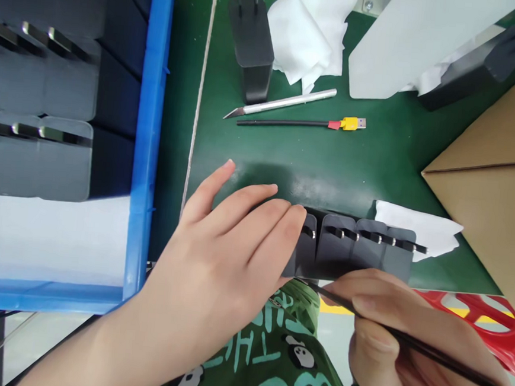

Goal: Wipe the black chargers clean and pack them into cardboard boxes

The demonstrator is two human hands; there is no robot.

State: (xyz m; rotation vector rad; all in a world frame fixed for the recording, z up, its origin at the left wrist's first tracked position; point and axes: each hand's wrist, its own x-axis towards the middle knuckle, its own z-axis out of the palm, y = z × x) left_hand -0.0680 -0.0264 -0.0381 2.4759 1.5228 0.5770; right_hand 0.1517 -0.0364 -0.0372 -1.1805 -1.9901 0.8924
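Note:
A row of black plug-in power adapters (369, 243) lies along the near edge of the green table, with metal prongs pointing up and away. My left hand (227, 244) reaches over the row's left end, gripping the adapters there; its thumb is mostly hidden and one finger sticks out over the table. In my right hand (398, 335) is a thin dark pointed tool (432, 352), held like a pen. Its tip comes to the near side of the adapters, close to my left fingers. Whether it is tweezers or a stick, I cannot tell.
At left, a blue crate (147, 148) holds several rows of black adapters. Farther back lie a single adapter (251, 44), a white cloth (312, 34), a craft knife (286, 103) with bare blade, and a short USB cable (290, 123). A cardboard box (501, 153) stands at right.

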